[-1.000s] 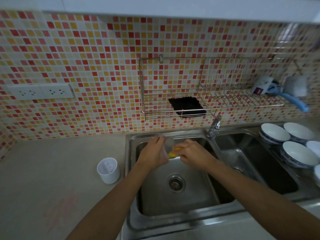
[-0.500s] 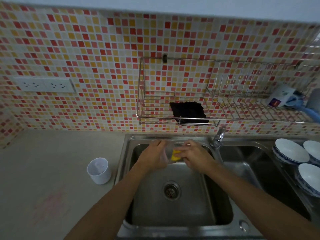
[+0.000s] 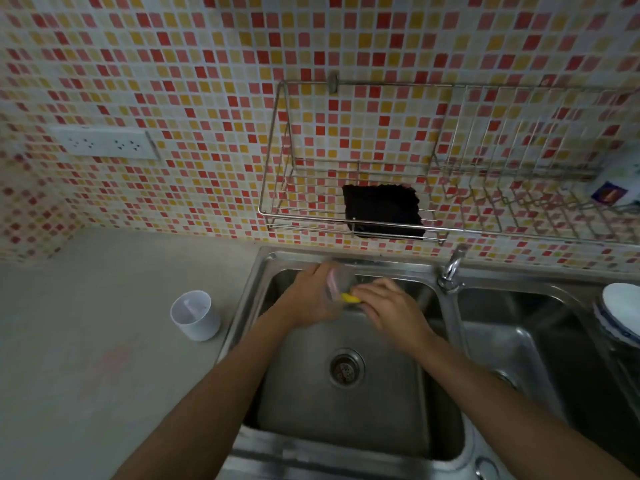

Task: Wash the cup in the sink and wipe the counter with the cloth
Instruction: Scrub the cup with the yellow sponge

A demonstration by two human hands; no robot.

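Note:
Over the left basin of the steel sink (image 3: 346, 424), my left hand (image 3: 308, 299) grips a clear cup (image 3: 337, 284) lying on its side. My right hand (image 3: 388, 308) presses a yellow sponge (image 3: 349, 298) against the cup's mouth. A dark cloth (image 3: 381, 209) hangs on the wire wall rack (image 3: 277, 188) above the sink. A white cup (image 3: 195, 315) stands upright on the beige counter (image 3: 86, 341), just left of the sink. Both hands are blurred.
A tap (image 3: 450, 271) rises between the two basins. White bowls with blue rims (image 3: 620, 313) sit at the right edge. A white bottle (image 3: 616, 185) rests on the rack's right end. A wall socket (image 3: 104, 143) is at the left. Faint pink smears mark the counter (image 3: 110, 362).
The camera has turned left and tilted down, so the bowls slid toward the right edge. Both hands stay over the left basin, with the sponge still working at the cup.

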